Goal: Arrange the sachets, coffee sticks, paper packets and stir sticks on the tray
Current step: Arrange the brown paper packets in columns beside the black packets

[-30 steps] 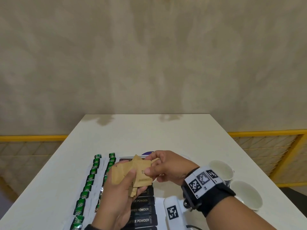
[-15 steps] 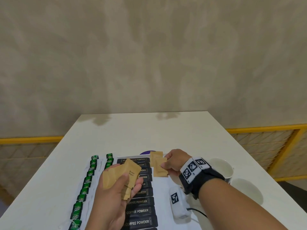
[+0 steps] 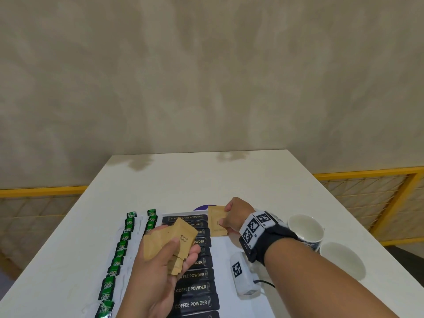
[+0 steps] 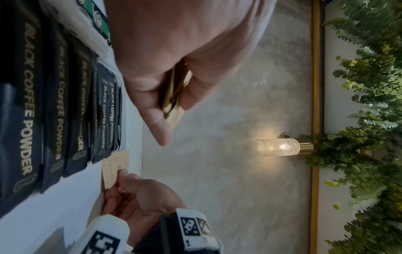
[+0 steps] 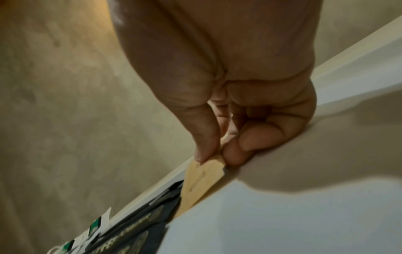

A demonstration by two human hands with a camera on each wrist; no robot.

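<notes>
White tray (image 3: 226, 253): hands (image 3: 236, 218) hide brown packets' (image 3: 216, 222) edges.

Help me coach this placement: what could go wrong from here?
The right hand pinches one brown packet by its edge beside the coffee sticks; it may land overlapping them or crooked. The left hand holds a loose fan of brown sugar packets; one could slip onto the row.

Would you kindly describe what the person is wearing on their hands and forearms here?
Both hands are bare, without gloves or rings that I can see. The right wrist carries a black strap with white square tiles printed with black pixel markers. The right forearm is bare, with no sleeve; the left wrist is mostly cut off at the frame's edge.
</notes>
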